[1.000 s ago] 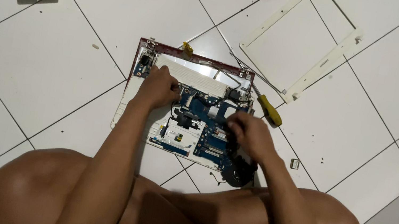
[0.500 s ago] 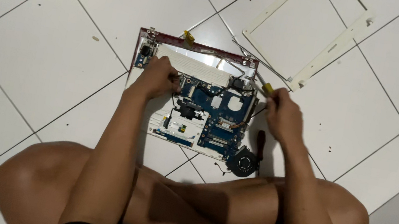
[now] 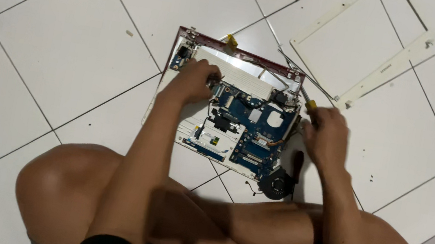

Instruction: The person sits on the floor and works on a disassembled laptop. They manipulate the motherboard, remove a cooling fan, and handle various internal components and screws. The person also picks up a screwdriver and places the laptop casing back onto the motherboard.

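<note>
Since a moment ago the right hand (image 3: 325, 137) has slid out to the laptop's right edge, its fingers wrapped around a yellow screwdriver (image 3: 310, 104). Just past those fingers a white screen frame (image 3: 382, 70) lies on the white tiled floor (image 3: 64, 55). The left hand (image 3: 194, 80) rests with curled fingers on the open laptop (image 3: 230, 118), whose blue board (image 3: 255, 123) sits between both hands.

an opened laptop base (image 3: 192, 129) lies on the white tiled floor (image 3: 64, 55), its blue circuit board (image 3: 255, 122) bare and a round black fan (image 3: 278, 184) at its near right corner. the left hand (image 3: 194, 80) rests on the board's upper left. the right hand (image 3: 326, 135) grips a yellow-handled screwdriver (image 3: 309, 104) just beside the base's right edge. a white screen frame (image 3: 382, 70) lies apart, upper right.
</note>
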